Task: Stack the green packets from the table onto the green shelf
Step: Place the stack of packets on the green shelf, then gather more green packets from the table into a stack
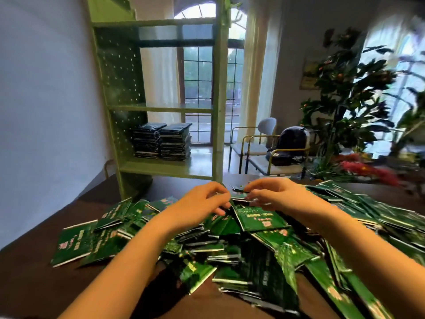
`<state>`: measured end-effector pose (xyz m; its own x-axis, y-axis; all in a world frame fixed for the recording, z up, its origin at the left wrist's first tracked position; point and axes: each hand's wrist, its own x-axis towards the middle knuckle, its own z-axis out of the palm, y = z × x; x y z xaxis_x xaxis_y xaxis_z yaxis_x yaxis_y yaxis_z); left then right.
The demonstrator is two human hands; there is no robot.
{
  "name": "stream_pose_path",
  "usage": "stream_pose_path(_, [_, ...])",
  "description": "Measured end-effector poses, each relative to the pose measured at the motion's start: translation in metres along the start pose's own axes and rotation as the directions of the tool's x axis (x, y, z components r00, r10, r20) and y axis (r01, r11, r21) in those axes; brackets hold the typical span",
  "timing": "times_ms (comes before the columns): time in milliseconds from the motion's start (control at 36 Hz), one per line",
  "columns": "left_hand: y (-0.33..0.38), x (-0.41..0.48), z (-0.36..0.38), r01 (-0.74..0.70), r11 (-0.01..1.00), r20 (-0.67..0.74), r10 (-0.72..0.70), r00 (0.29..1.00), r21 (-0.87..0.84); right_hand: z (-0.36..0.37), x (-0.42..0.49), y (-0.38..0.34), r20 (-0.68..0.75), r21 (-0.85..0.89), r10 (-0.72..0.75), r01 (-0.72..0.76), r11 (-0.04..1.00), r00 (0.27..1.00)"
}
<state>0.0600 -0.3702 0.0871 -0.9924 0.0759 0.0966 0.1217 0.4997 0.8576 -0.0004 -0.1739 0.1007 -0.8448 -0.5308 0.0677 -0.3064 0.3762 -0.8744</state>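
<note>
1. A loose heap of green packets covers much of the dark bench, spreading from the centre out to the right edge, with a few lying flat and apart on the left
2. The left hand reaches over the far side of the heap, fingers curled, their tips pinching the left end of a thin bundle of packets
3. The right hand faces it from the other side, fingers and thumb likewise curled on the right end of the same bundle
4. The bundle sits between the two hands, just above the heap; blur hides how many packets it holds
5. The green shelf stands on the far part of the bench, left of centre, with a perforated side panel
6. On its lowest board two stacks of dark green packets stand side by side, touching, towards the left side
7. Behind the shelf is a tall window; to the right are two chairs, the nearer one carrying a dark bag, and a leafy plant
</note>
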Motion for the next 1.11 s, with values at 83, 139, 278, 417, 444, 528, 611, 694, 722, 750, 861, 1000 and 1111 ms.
stream_pose_path(83, [0.004, 0.002, 0.025, -0.014, 1.000, 0.052, 0.012, 0.999, 0.025, -0.022, -0.025, 0.017, -0.013, -0.074, 0.008, -0.009, 0.997, 1.000])
stream_pose_path(139, [0.006, 0.002, 0.040, -0.044, 0.998, 0.083, 0.040, 0.996, 0.047, -0.035, -0.040, 0.030, -0.024, -0.100, 0.015, -0.017, 0.995, 1.000])
stream_pose_path(278, [0.003, 0.001, 0.078, -0.070, 0.982, 0.127, 0.048, 0.991, 0.174, -0.055, -0.074, 0.065, -0.053, -0.227, 0.013, -0.025, 0.974, 0.998])
stream_pose_path(417, [-0.007, -0.007, 0.120, -0.046, 0.949, 0.154, -0.003, 0.988, 0.313, -0.060, -0.103, 0.103, -0.090, -0.390, -0.008, -0.028, 0.921, 0.996])
stream_pose_path(444, [-0.008, -0.009, 0.130, -0.051, 0.933, 0.155, -0.005, 0.988, 0.357, -0.061, -0.109, 0.111, -0.099, -0.428, -0.017, -0.027, 0.903, 0.995])
stream_pose_path(528, [-0.015, -0.014, 0.150, -0.067, 0.887, 0.132, 0.007, 0.991, 0.457, -0.061, -0.123, 0.130, -0.149, -0.552, -0.063, -0.030, 0.834, 0.987])
stream_pose_path(611, [-0.024, -0.014, 0.170, -0.075, 0.815, 0.107, 0.017, 0.994, 0.575, -0.061, -0.136, 0.149, -0.209, -0.654, -0.116, -0.051, 0.755, 0.971])
stream_pose_path(694, [-0.033, -0.015, 0.188, -0.077, 0.720, 0.063, 0.046, 0.997, 0.690, -0.061, -0.150, 0.162, -0.321, -0.690, -0.096, -0.163, 0.706, 0.942])
stream_pose_path(722, [-0.036, -0.015, 0.190, -0.068, 0.702, 0.041, 0.055, 0.998, 0.709, -0.060, -0.153, 0.163, -0.346, -0.706, -0.084, -0.200, 0.679, 0.934])
stream_pose_path(750, [-0.039, -0.016, 0.194, -0.063, 0.690, 0.019, 0.070, 0.997, 0.721, -0.060, -0.158, 0.166, -0.363, -0.721, -0.056, -0.243, 0.649, 0.930])
stream_pose_path(861, [-0.043, -0.020, 0.204, -0.036, 0.662, -0.066, 0.129, 0.989, 0.748, -0.055, -0.171, 0.173, -0.377, -0.666, 0.090, -0.337, 0.665, 0.922])
stream_pose_path(1000, [-0.045, -0.020, 0.207, -0.036, 0.618, -0.062, 0.136, 0.989, 0.786, -0.043, -0.179, 0.176, -0.380, -0.590, 0.144, -0.359, 0.723, 0.914])
stream_pose_path(1111, [-0.045, -0.021, 0.207, -0.056, 0.632, -0.058, 0.158, 0.986, 0.773, -0.037, -0.179, 0.176, -0.382, -0.658, 0.151, -0.383, 0.648, 0.912])
